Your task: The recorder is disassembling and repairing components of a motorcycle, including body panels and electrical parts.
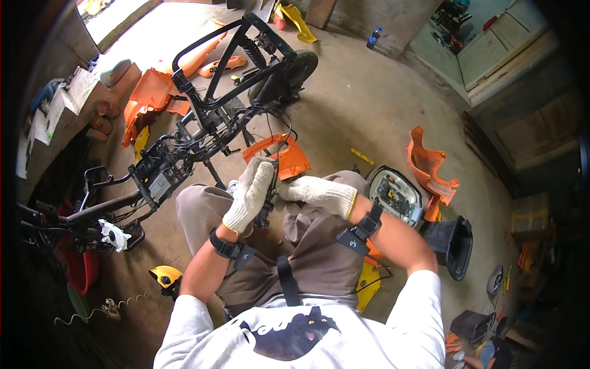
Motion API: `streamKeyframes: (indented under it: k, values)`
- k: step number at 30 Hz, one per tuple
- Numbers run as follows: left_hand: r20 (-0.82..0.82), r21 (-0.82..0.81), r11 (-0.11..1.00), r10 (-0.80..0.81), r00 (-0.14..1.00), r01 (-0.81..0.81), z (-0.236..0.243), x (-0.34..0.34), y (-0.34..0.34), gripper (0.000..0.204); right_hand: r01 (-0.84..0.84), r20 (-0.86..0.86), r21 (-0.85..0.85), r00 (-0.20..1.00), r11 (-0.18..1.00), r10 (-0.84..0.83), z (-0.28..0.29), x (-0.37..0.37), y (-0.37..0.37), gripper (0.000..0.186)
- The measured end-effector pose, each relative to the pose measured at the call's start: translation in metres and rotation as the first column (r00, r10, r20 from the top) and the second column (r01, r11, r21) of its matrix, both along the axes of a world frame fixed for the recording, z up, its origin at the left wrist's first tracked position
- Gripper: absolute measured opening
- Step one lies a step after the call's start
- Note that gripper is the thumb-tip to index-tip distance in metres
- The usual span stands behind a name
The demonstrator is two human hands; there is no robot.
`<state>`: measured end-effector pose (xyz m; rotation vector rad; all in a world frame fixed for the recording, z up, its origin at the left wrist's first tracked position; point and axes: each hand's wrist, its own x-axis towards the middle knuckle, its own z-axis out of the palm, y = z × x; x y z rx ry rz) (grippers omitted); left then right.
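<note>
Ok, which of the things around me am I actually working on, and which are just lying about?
In hand:
left hand and right hand, both gloved, on a small black part
stripped motorbike frame close in front

Lying about:
orange body panels
headlight unit
black plastic housing
yellow panel
blue bottle

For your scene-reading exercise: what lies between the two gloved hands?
In the head view, a small black part with wires sits between the left hand and right hand, gripped by both.

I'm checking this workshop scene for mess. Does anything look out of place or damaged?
Yes. The scooter frame stands stripped of its bodywork, and its orange panels lie scattered across the concrete floor. A headlight unit lies loose beside the person's knee. Both gloved hands hold a small black part.
</note>
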<state>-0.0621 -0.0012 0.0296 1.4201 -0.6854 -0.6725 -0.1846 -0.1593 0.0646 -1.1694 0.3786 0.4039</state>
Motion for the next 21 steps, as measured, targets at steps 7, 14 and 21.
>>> streamKeyframes:
  k: [7, 14, 21]
  values:
    - [-0.069, 0.026, 0.997, -0.074, 0.995, 0.076, 0.000, -0.004, 0.002, 0.029, -0.222, -0.117, -0.183, 0.972, 0.958, 0.203, -0.003, 0.000, -0.007, 0.026]
    - [-0.077, 0.096, 0.994, -0.037, 0.996, 0.044, 0.003, -0.005, 0.000, 0.033, -0.099, -0.033, -0.961, 0.967, 0.257, 0.251, -0.003, -0.003, 0.019, 0.024]
    - [-0.303, 0.095, 0.995, 0.029, 0.953, 0.000, 0.000, -0.001, -0.002, 0.039, -0.213, -0.225, -0.974, 0.885, -0.075, 0.407, 0.027, 0.005, 0.035, 0.020]
